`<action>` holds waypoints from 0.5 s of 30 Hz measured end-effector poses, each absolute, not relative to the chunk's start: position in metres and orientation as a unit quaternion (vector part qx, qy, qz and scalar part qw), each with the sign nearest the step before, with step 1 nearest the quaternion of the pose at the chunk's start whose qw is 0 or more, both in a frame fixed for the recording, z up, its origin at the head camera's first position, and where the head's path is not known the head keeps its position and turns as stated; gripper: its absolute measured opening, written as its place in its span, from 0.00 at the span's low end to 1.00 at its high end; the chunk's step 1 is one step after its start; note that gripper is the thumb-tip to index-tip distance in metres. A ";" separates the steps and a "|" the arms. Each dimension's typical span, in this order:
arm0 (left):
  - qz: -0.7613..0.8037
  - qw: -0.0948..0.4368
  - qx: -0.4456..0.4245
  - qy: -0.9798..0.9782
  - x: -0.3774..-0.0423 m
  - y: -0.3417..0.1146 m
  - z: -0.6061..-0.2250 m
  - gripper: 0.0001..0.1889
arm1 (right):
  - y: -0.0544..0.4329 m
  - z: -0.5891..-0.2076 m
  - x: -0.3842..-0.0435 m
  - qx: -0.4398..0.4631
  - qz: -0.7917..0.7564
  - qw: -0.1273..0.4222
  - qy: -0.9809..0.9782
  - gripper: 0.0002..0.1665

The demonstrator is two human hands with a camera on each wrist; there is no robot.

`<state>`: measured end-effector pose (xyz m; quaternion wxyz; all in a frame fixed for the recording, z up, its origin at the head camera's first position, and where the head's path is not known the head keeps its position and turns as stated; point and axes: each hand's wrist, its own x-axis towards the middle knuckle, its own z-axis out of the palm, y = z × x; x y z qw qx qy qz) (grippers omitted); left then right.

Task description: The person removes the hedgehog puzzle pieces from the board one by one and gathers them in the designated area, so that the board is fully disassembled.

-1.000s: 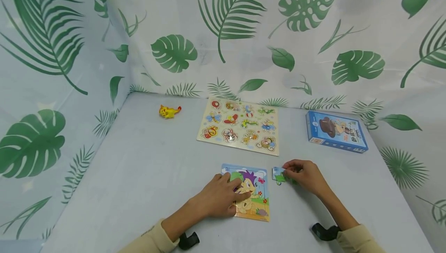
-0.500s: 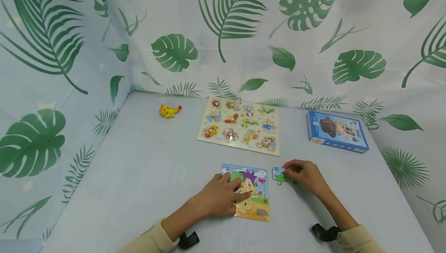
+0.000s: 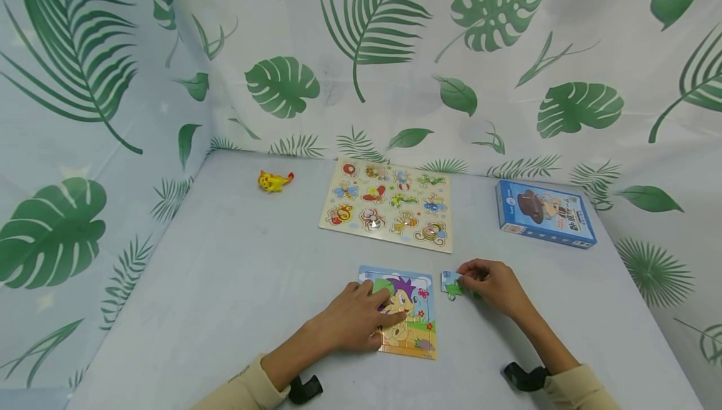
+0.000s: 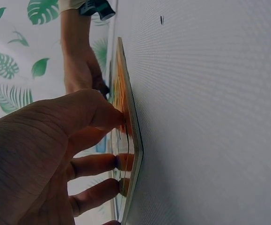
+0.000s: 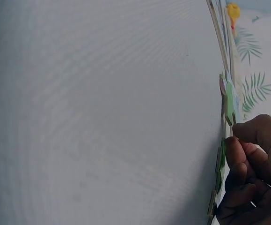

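A square jigsaw puzzle (image 3: 414,347) with a purple-haired cartoon hedgehog lies on the table. My left hand (image 3: 354,319) rests on it with spread fingers; in the left wrist view the thumb and fingertips (image 4: 109,161) touch its surface. To the puzzle's right, my right hand (image 3: 496,283) pinches a blue-and-green puzzle piece (image 3: 450,281) between thumb and finger. In the right wrist view this piece (image 5: 230,101) stands out beyond the fingertips. More loose pieces (image 5: 219,164) lie on the table beside that hand, mostly hidden under it in the head view.
Behind the puzzle lies a wooden insect peg board (image 3: 389,204). A blue box (image 3: 546,212) stands at the back right, a yellow cat toy (image 3: 274,180) at the back left. Leaf-patterned cloth walls (image 3: 338,84) border the white table (image 3: 225,284).
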<state>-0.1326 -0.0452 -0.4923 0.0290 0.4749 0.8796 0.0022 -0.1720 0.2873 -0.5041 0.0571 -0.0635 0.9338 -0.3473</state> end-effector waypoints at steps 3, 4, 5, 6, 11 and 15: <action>0.000 0.029 0.475 0.880 -0.133 -0.045 -0.492 0.29 | 0.287 -0.505 -0.171 -0.064 -0.348 0.056 0.934 0.07; -0.001 0.029 0.475 0.880 -0.133 -0.045 -0.492 0.29 | 0.287 -0.505 -0.171 -0.064 -0.348 0.055 0.934 0.07; 0.000 0.029 0.475 0.879 -0.133 -0.045 -0.492 0.29 | 0.287 -0.505 -0.171 -0.063 -0.347 0.055 0.934 0.07; 0.001 0.030 0.475 0.879 -0.133 -0.045 -0.492 0.29 | 0.287 -0.506 -0.171 -0.062 -0.346 0.054 0.935 0.07; 0.005 0.033 0.475 0.879 -0.133 -0.045 -0.492 0.29 | 0.287 -0.508 -0.172 -0.058 -0.339 0.058 0.937 0.07; 0.004 0.033 0.474 0.880 -0.133 -0.045 -0.492 0.30 | 0.286 -0.508 -0.172 -0.059 -0.339 0.061 0.937 0.07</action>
